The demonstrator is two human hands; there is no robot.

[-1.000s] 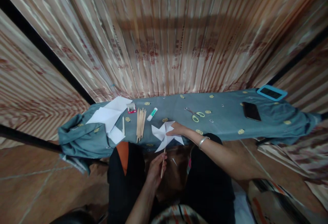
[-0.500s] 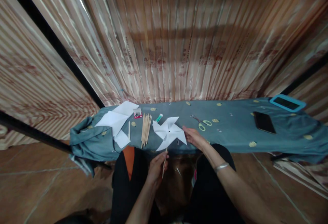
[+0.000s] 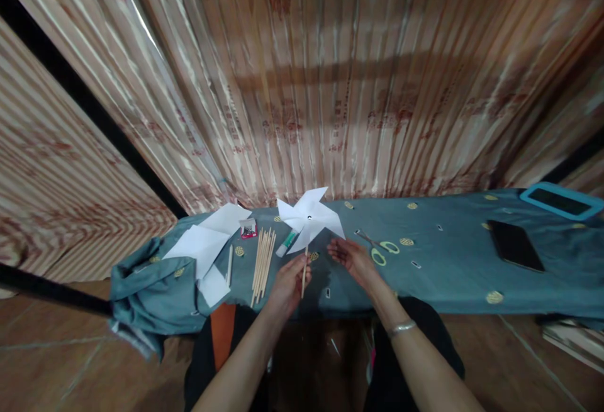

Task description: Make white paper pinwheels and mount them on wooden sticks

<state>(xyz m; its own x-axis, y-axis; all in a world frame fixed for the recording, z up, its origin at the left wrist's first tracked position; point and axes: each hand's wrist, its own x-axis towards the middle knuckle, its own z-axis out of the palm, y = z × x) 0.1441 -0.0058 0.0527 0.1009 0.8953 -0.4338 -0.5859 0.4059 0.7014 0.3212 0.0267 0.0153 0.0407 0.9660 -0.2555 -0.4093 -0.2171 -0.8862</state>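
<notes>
A white paper pinwheel with a dark pin at its centre stands out over the cloth, fixed on a thin wooden stick. My left hand is closed around that stick below the blades. Just under the lower right blade, my right hand is open, palm partly up, fingers apart and holding nothing. Behind the pinwheel's lower left blade lies a green and white glue stick. Scissors with pale green handles rest to the right of my right hand.
Left on the cloth-covered table lie wooden sticks, a small red box of pins, a pencil-like stick and white paper sheets. A black phone and a blue-framed tablet lie right. A curtain hangs behind.
My left hand has raised the pinwheel and moved it away from me, over the table. My right hand has come away from the blade. The camera view has shifted slightly.
</notes>
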